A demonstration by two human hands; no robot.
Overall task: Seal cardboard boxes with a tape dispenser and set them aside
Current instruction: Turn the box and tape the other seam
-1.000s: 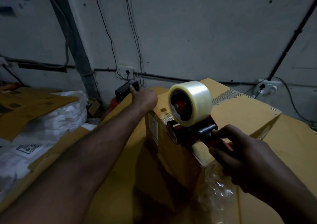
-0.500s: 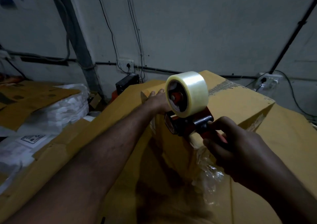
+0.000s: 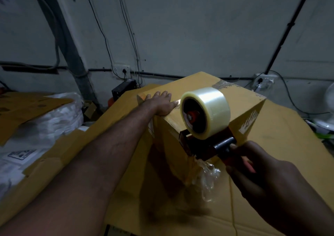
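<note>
**Before the grey wall (image 3: 180, 28): sealing post**

Atop flattened brown cardboard sheets (image 3: 282, 145): closed brown cardboard box (image 3: 198, 85), one corner toward the camera. Flat on its top, fingers straight: left hand (image 3: 161, 103). At its near top edge: red-and-black tape dispenser (image 3: 202, 146) carrying a clear tape roll (image 3: 209, 109), handle gripped in the curled fingers of the right hand (image 3: 253, 174). Just below: crumpled clear plastic (image 3: 207, 178).

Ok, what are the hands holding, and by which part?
The right hand grips the tape dispenser by its handle; the left hand lies flat on the box, holding nothing.

Flattened cardboard sheet (image 3: 292, 138) carries the cardboard box (image 3: 204, 85) and crumpled clear plastic (image 3: 207, 181)
</note>
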